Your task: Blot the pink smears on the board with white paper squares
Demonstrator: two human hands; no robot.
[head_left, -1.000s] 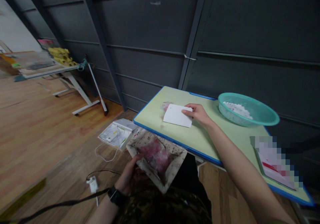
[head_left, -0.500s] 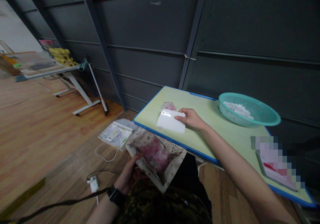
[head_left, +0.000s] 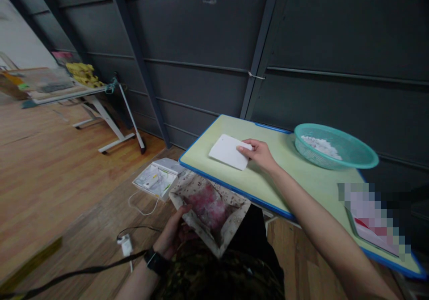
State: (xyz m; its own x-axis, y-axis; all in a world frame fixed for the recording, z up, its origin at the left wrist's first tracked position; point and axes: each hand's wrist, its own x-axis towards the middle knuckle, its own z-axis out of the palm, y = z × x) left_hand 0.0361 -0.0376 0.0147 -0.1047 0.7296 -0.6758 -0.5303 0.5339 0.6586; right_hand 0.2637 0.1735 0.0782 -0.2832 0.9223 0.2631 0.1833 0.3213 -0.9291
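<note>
My right hand [head_left: 259,154] pinches a white flat scraper card [head_left: 227,151] and holds it against the pale green table top [head_left: 278,175] near its left front corner. My left hand [head_left: 174,234], with a black watch on the wrist, grips the lower edge of a stained paper tray [head_left: 234,219] held below the table's blue edge. Pink and white crumbly matter [head_left: 209,205] lies inside that tray.
A teal plastic basket [head_left: 335,145] with white bits stands at the table's back right. A blurred-out sheet [head_left: 372,215] lies at the right. On the wood floor sit a white box [head_left: 157,179] and a cable with a charger [head_left: 125,245]. Another table [head_left: 56,90] stands far left.
My right hand swept the card toward the table's front edge, then drew it back up the table; the pink smear seen on the table earlier no longer shows. My left hand keeps the tray still.
</note>
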